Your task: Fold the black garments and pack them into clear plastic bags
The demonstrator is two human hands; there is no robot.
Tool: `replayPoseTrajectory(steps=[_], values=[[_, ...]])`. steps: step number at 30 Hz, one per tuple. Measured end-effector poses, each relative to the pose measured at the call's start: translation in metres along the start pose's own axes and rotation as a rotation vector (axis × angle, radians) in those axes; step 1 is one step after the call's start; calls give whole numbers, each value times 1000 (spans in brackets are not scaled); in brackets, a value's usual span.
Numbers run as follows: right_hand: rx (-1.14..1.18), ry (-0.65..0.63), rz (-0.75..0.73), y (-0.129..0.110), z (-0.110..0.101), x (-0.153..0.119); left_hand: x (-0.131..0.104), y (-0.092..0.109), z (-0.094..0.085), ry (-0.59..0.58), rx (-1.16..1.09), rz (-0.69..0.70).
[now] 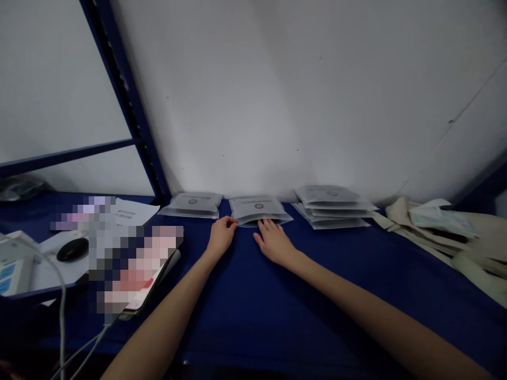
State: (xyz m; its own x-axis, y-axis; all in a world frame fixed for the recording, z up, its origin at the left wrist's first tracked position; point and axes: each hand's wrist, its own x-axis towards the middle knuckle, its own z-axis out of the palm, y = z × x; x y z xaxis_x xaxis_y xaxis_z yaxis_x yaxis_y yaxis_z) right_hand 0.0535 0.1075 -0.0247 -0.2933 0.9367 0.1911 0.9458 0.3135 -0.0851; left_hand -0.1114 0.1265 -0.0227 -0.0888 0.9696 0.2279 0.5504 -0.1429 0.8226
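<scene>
A frosted plastic pouch with dark print (pixel 259 207) lies flat on the blue table (pixel 237 306) by the wall, its near edge facing me. My left hand (pixel 222 235) pinches the pouch's near left corner between thumb and fingers. On the near right part of the same pouch rests my right hand (pixel 273 240), fingers stretched out, with the fingertips at its edge. Another such pouch (pixel 194 205) lies to the left, and a stack of several pouches (pixel 330 203) is on the right.
At the left are a blurred-out phone (pixel 142 269), white papers (pixel 134 211), a black mouse (pixel 73 249), a white box (pixel 18 272) and white cables (pixel 62 306). Beige cloth (pixel 420 221) lies at the right. A blue metal upright (pixel 130 100) stands against the wall.
</scene>
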Motion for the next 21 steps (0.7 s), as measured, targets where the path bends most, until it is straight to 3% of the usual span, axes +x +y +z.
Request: replayPoseTrajectory(steps=[6, 10, 13, 16, 19, 21], values=[[9, 10, 41, -3, -2, 16, 0, 0, 0, 42, -8, 10], [34, 112, 19, -20, -10, 6, 1, -1, -1, 65, -53, -5], [221, 160, -67, -37, -16, -4, 4, -5, -1, 70, -135, -10], [651, -21, 23, -51, -22, -2, 7, -7, 0, 83, -288, -77], [1190, -341, 288, -56, -28, 10, 8, -5, 0, 81, -479, -195], [1470, -486, 434, -57, -29, 18, 7, -1, -1, 65, -548, -243]])
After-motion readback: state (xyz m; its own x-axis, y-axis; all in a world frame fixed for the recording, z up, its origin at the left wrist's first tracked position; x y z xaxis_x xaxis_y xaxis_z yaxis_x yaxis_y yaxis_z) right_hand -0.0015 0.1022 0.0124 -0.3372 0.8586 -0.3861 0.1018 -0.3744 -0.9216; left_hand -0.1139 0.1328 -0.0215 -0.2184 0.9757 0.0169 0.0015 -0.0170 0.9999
